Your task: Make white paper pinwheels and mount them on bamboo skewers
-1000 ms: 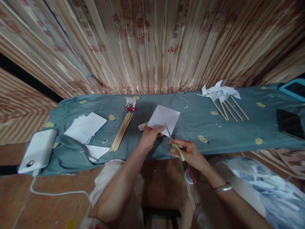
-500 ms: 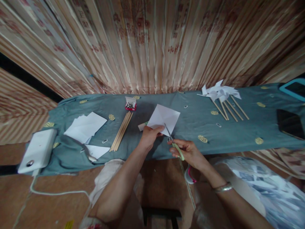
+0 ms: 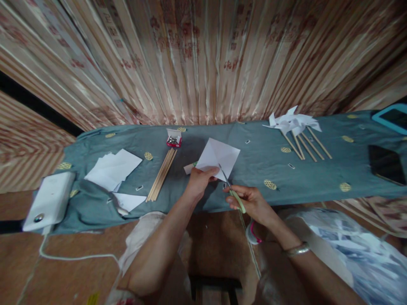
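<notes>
My left hand [image 3: 199,182] pinches the near corner of a white square paper [image 3: 219,156], holding it up over the table's front part. My right hand [image 3: 251,202] is closed round the green handles of scissors [image 3: 231,190]. Their thin blades reach up into the paper's lower edge, just right of my left thumb.
A blue-grey cloth [image 3: 260,169] covers the long table. On it lie a bundle of wooden sticks [image 3: 162,173], a small red box of pins [image 3: 174,139], loose white sheets [image 3: 112,171], finished paper pinwheels [image 3: 294,127], a dark phone [image 3: 386,164] and a white device [image 3: 51,200].
</notes>
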Available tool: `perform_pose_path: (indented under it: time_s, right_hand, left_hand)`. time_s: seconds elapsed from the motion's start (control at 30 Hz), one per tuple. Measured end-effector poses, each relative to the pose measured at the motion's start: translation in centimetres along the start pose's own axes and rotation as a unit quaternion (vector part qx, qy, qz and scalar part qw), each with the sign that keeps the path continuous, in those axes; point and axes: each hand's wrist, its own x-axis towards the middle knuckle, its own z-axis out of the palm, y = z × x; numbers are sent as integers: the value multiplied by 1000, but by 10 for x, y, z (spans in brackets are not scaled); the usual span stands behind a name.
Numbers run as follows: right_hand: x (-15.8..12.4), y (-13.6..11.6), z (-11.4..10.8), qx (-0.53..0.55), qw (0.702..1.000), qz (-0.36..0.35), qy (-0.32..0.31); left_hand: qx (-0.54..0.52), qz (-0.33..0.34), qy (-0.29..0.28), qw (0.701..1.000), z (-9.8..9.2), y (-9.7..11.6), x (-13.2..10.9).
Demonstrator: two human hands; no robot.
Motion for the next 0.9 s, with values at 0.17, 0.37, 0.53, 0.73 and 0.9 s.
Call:
perform_pose_path:
  time_s: [0.17, 0.37, 0.53, 0.73, 0.9]
  right_hand:
    - [0, 0, -1, -10, 1000, -5, -5]
    - [0, 0, 0, -13, 1000, -9, 2]
    - [0, -3, 1, -11, 1000, 0, 3]
    - [0, -1, 0, -5, 1000, 0, 9]
    - [0, 0, 1, 7, 1000, 7, 18]
  left_hand:
    - [4, 3, -4, 1000, 1, 1, -1]
    - [5, 2, -10, 1000, 0, 1, -2]
    - [-1, 0, -12, 1000, 1, 0, -1]
    - [3, 0, -15, 1000, 0, 0, -1]
    - [-3, 0, -14, 1000, 1, 0, -1]
